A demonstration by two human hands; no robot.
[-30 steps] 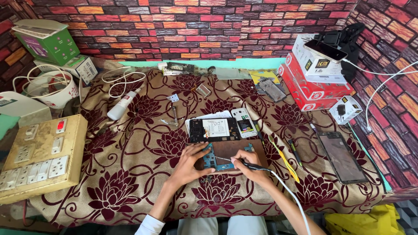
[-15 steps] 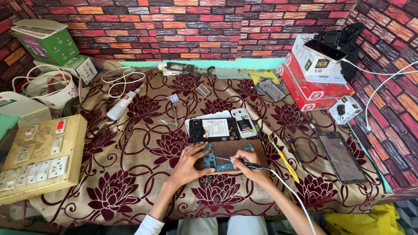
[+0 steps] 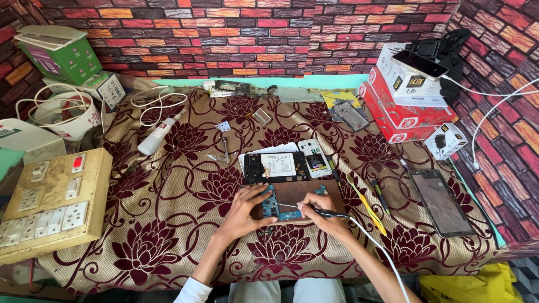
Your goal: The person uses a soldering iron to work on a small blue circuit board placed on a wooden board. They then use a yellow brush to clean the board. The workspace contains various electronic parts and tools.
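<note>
Floral cloth (image 3: 168, 224): left hand (image 3: 242, 210) pins circuit board (image 3: 273, 207); right hand (image 3: 320, 215) grips soldering iron (image 3: 330, 212) over it

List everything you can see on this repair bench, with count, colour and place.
circuit board: one, blue, on brown mat, centre
soldering iron: one, black, white cord
opened phone: one, black, behind mat
white phone: one, beside it
tablet screen: one, dark, right
boxes: stack, red and white, back right
switchboard: one, cream, left
bottle: one, white, back left
left hand: steadies the board
right hand: grip on the iron
</note>
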